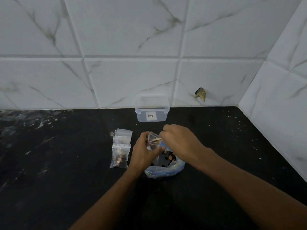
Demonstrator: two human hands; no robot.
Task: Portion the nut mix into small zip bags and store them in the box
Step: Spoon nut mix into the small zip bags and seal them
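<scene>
Left hand (144, 151) grips a small zip bag (154, 141); right hand (178, 138) pinches nuts into it. One filled bag (119, 157) waits; box (152, 108) empty.

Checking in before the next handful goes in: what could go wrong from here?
1. The small zip bag is held above the open nut mix bag by the left hand, while the right hand feeds nuts at its narrow mouth; some could miss and scatter on the dark counter.
2. The filled bags lie beside the left forearm and could get knocked.
3. The box holds no bags yet.
</scene>
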